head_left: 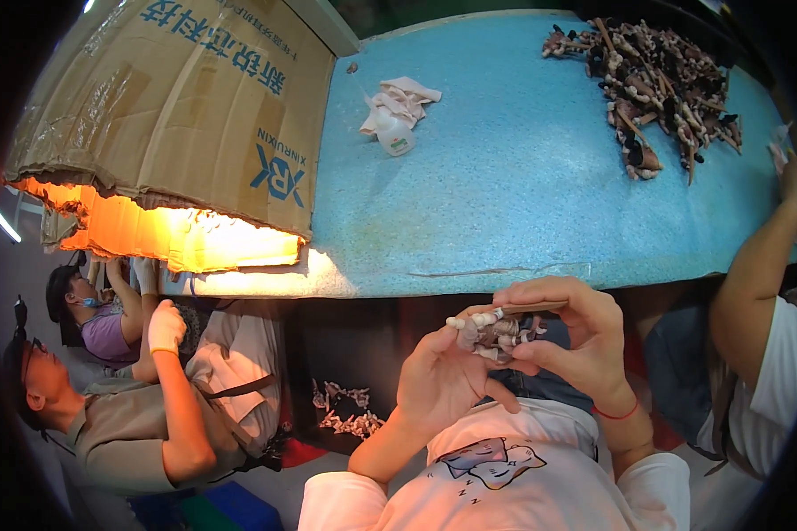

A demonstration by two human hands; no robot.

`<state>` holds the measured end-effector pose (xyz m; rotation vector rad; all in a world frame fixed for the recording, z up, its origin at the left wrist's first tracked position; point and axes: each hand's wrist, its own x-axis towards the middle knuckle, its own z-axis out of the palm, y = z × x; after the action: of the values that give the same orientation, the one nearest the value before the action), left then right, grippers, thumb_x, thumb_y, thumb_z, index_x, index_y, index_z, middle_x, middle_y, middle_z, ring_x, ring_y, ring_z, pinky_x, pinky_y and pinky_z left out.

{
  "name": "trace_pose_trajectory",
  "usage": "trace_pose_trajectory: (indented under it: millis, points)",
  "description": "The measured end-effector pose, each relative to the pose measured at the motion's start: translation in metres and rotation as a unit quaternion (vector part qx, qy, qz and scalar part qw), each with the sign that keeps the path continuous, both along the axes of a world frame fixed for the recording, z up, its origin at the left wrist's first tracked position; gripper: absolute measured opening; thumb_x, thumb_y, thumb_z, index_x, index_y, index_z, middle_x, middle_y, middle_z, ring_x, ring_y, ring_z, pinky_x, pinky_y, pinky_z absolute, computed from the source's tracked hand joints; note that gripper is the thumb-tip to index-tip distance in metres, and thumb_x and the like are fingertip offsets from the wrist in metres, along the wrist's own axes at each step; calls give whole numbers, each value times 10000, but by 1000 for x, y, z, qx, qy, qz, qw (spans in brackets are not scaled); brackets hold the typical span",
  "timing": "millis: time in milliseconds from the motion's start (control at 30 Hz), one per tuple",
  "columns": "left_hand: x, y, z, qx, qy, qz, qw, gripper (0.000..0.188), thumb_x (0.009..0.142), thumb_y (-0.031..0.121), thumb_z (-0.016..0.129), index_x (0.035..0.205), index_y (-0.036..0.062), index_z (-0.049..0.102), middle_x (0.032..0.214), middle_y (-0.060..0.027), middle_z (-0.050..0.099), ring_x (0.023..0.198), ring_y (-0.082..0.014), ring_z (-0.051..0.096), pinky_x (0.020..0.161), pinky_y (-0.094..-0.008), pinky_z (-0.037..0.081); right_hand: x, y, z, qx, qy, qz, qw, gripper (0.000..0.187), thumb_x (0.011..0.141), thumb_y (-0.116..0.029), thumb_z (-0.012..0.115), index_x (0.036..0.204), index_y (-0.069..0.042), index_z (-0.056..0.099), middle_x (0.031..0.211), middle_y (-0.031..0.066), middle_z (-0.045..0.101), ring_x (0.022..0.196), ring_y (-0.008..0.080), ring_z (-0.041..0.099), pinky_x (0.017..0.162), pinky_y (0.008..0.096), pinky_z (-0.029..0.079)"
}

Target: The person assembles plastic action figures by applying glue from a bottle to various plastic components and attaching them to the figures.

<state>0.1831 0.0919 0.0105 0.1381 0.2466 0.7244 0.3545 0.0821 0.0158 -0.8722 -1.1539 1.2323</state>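
Just in front of the table's near edge, both my hands hold a cluster of small greyish-brown pieces with cream-white rounded knobs [498, 340]; what it is exactly I cannot make out. My left hand [434, 382] is closed around its left side, with the white knobs lying by the index fingertip. From the right, my right hand [584, 334] grips it between thumb and fingers. A flat brown strip [536, 307] sticks out under those fingers. At the far right of the blue tabletop [469, 212] lies a pile of similar dark and pale pieces with brown sticks [651, 84].
A large cardboard box [186, 97] stands at the left, glowing orange along its torn lower edge. A white bottle [397, 142] and crumpled cloth [407, 99] lie at the back. Co-workers sit left; another's arm [757, 274] is at right. Low left, a dark container holds pale pieces [350, 423].
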Motion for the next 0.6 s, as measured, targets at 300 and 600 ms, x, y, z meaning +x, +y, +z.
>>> trace_pose_trajectory:
  millis: [300, 600]
  points:
    - [3, -4, 3, 51, 13, 40, 998, 559, 900, 451, 357, 1206, -16, 376, 1095, -195, 507, 940, -301, 556, 623, -456, 522, 6, -4, 19, 164, -231, -60, 957, 384, 615, -135, 762, 944, -11, 609, 869, 112, 640, 761, 248, 639, 769, 366, 500]
    - [-2, 1, 0, 58, 31, -16, 998, 427, 876, 274, 509, 1164, -29, 421, 1010, -188, 549, 824, -246, 593, 536, -343, 521, 5, -5, 17, 184, -243, -72, 950, 370, 598, -129, 769, 911, 1, 619, 850, 114, 646, 777, 261, 642, 780, 403, 505]
